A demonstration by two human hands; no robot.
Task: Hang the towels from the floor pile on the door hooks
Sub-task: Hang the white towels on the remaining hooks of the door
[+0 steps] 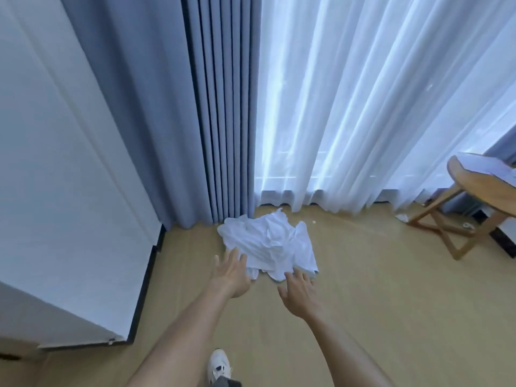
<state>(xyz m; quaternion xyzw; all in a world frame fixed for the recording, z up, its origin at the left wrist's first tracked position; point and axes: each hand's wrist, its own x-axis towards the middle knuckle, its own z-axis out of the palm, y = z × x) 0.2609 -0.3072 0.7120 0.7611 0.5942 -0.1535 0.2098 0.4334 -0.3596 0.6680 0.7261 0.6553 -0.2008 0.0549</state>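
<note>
One crumpled pile of white cloth towels lies at centre frame; how many towels it holds cannot be told. Two bare hands reach in, the left hand and the right hand. One white sneaker shows at the bottom edge. One wooden folding stool stands at right.

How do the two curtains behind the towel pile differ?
The blue curtain is opaque and dark; the white curtain is sheer and glows with daylight. The blue one is bunched into tight, narrow pleats, while the white one spreads wide in loose folds. The blue one hangs left of the towels, the white one behind and to the right. Both reach down to the floor.
</note>
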